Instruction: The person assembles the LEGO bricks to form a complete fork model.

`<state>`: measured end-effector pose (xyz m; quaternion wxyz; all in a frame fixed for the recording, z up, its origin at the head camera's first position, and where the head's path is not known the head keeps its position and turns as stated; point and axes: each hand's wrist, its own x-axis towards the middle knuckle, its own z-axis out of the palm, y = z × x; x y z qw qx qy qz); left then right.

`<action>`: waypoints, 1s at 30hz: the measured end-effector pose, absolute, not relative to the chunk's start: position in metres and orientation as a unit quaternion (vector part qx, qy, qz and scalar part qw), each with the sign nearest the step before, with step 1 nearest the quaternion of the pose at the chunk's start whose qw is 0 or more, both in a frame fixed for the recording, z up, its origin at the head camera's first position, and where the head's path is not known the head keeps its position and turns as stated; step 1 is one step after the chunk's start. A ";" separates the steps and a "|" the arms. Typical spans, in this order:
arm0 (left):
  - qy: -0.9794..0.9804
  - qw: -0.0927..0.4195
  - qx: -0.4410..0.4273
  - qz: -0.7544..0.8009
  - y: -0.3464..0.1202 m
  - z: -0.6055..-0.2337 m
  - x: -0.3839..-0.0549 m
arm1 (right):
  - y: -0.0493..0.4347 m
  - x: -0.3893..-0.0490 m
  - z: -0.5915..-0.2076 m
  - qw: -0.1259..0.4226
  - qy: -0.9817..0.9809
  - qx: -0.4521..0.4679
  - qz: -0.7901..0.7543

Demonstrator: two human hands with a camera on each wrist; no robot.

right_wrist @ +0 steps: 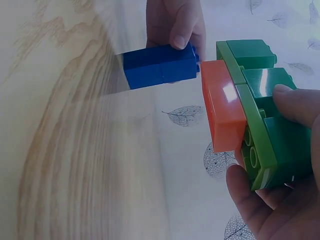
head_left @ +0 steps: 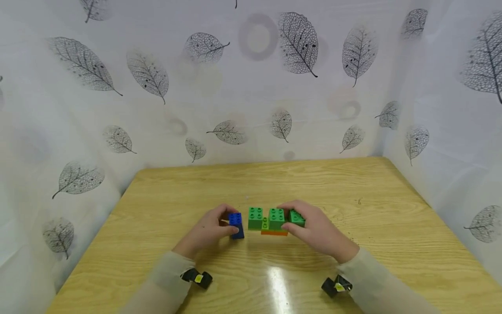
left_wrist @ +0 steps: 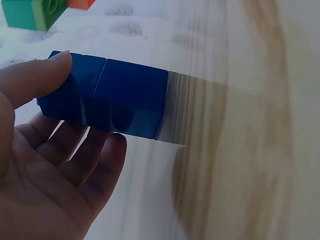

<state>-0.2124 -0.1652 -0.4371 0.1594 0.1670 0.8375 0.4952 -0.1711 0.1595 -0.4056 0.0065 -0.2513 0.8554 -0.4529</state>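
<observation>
My left hand pinches a stack of two blue toy bricks between thumb and fingers, studs up. In the left wrist view the blue stack has its lower end close over the tabletop. To its right, my right hand grips a brick assembly, thumb in front and fingers behind. Three green bricks sit along light green pieces, with gaps between them. An orange brick is attached beneath. A small gap separates the assembly's left end from the blue stack in the head view.
The wooden table lies under both hands. A white curtain with a leaf print stands behind the table and along both sides. Black wrist cameras are strapped over the sleeves.
</observation>
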 end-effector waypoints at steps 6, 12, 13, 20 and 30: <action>0.821 0.180 0.191 0.507 -0.142 -0.437 -0.209 | 0.161 -0.167 -0.398 0.001 0.853 -0.252 -0.457; 0.815 0.189 0.214 0.504 -0.115 -0.436 -0.206 | 0.162 -0.164 -0.391 -0.010 0.848 -0.254 -0.465; 0.814 0.190 0.221 0.503 -0.111 -0.436 -0.205 | 0.163 -0.164 -0.391 -0.011 0.847 -0.254 -0.466; 0.805 0.167 0.277 0.498 -0.092 -0.439 -0.200 | 0.162 -0.165 -0.389 -0.018 0.844 -0.268 -0.465; 0.773 0.185 0.284 0.536 -0.081 -0.438 -0.196 | 0.163 -0.166 -0.388 -0.028 0.842 -0.269 -0.466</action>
